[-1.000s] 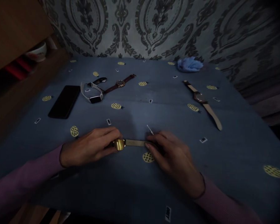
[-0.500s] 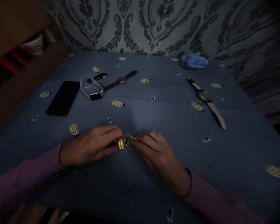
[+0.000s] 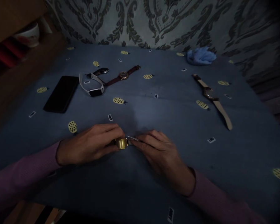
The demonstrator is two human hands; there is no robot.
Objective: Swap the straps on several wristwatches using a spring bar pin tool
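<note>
A gold-coloured wristwatch (image 3: 122,143) lies near the front middle of the table, its plain shiny face of metal turned up. My left hand (image 3: 91,143) is closed on the watch's left side, with the thumb below and the fingers above. Between the fingertips of my right hand (image 3: 162,155) is a thin silver pointed tool (image 3: 132,138); its exact kind is too small to make out. The tool's tip points left, close to the upper right edge of the watch case. A short piece of dark strap shows between the case and my right fingertips.
Behind my left hand lie a black phone (image 3: 62,94), a smartwatch with a pale band (image 3: 95,92), a dark watch (image 3: 104,71) and a brown-strapped watch (image 3: 123,75). Another watch (image 3: 209,93) lies at right, and a crumpled blue cloth (image 3: 201,56) sits near the wall.
The camera view has shifted slightly. Both hands keep their hold, and the tool's tip sits a touch lower beside the watch case.
</note>
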